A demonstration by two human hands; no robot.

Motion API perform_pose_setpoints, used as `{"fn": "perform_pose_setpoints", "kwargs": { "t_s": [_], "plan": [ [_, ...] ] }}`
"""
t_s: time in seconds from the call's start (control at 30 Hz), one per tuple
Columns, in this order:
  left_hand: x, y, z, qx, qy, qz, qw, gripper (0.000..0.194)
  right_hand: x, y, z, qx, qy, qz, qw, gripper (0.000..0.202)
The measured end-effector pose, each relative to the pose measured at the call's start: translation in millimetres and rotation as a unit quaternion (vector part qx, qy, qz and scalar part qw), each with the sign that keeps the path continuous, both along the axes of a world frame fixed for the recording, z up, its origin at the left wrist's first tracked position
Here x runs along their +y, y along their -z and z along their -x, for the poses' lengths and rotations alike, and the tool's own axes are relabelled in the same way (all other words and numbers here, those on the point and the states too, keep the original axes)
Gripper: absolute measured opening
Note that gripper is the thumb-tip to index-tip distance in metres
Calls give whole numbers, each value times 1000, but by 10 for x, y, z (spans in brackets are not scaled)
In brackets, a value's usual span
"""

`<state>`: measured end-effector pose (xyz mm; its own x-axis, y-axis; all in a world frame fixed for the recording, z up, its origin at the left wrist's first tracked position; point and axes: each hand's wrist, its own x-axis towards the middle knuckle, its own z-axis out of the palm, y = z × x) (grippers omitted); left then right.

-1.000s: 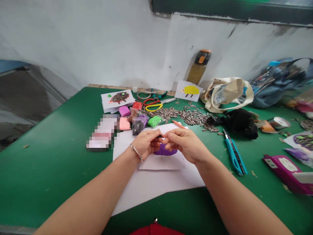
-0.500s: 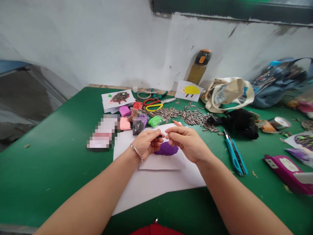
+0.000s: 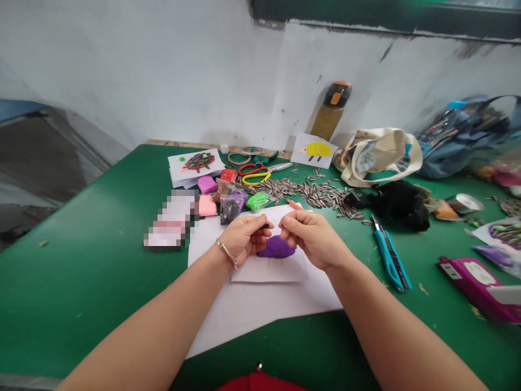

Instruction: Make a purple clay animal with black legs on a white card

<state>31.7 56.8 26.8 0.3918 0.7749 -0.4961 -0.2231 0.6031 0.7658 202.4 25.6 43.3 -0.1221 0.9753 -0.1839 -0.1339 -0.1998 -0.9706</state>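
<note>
My left hand (image 3: 245, 237), with a bracelet on the wrist, pinches a small lump of black clay (image 3: 265, 226) between thumb and fingers. Just to its right, my right hand (image 3: 305, 234) has its thumb and index finger pressed together; whatever lies between them is too small to make out. Below both hands is a flattened purple clay oval (image 3: 277, 247) on a small white card (image 3: 268, 271), with two thin drawn lines under it. The card rests on larger white paper (image 3: 228, 315). Behind the left hand lies a bag of black clay (image 3: 230, 209).
Sunflower seeds (image 3: 321, 193) are scattered behind the hands, near scissors (image 3: 256, 176) and green clay (image 3: 258, 201). A blue utility knife (image 3: 391, 258) lies right of my right hand. At left is a blurred-out phone (image 3: 171, 220). A bottle (image 3: 331, 111) stands by the wall.
The fingers of my right hand have curled in more tightly, and its pinch has shifted slightly right. My left hand still holds the black clay in nearly the same place.
</note>
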Motion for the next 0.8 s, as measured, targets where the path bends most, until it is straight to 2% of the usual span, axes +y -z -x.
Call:
{"fn": "perform_pose_setpoints", "kwargs": {
  "t_s": [0.27,0.53,0.8],
  "plan": [
    [2,21,-10,6,-1,0,1000,22,-9,6,-4,44,-29,20,998,26],
    [7,35,0,-2,1,-2,1000,22,-8,-4,0,17,-35,21,999,26],
    [2,32,-16,-7,-2,-4,1000,21,-6,9,-31,59,-65,48,995,28]
  ]
}}
